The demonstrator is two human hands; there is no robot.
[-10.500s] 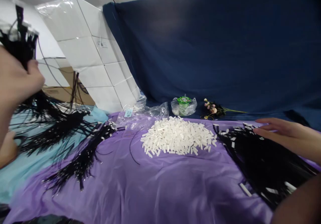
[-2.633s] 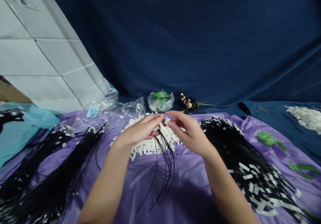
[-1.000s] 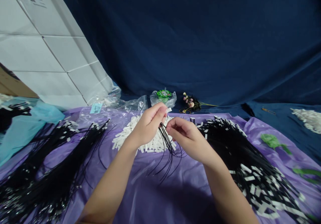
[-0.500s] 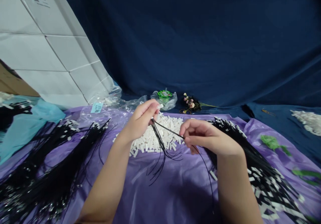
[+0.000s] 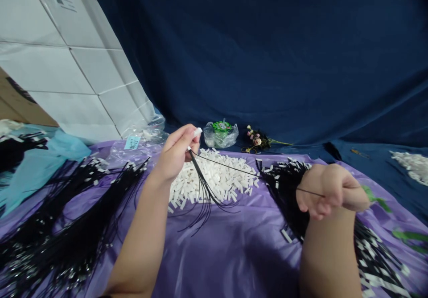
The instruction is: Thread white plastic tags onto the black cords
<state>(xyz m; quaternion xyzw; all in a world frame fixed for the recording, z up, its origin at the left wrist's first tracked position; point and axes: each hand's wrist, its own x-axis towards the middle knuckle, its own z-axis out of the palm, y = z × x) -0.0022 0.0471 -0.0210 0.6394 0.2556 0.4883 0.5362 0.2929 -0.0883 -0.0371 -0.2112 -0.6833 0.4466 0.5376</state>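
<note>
My left hand [image 5: 177,151] pinches a white tag [image 5: 197,132] and the top of a small bundle of black cords [image 5: 203,180], whose loose ends hang and fan out downward. From that hand one thin black cord [image 5: 230,166] runs right, stretched to my right hand [image 5: 329,191], whose fingers are closed on it. Below and behind the cords lies a pile of small white pieces [image 5: 227,173] on the purple sheet [image 5: 227,249]. My right hand is above a heap of black cords with white tags [image 5: 287,195].
More black cord bundles [image 5: 83,218] lie at the left beside a light blue bag [image 5: 40,173]. Behind the pile are a clear bag with a green item [image 5: 221,131] and small flowers [image 5: 257,140]. White boxes [image 5: 60,66] and a dark blue curtain [image 5: 261,57] stand behind.
My right hand has moved right and turned, drawing the single cord out long. My left hand has shifted slightly left and up with the bundle.
</note>
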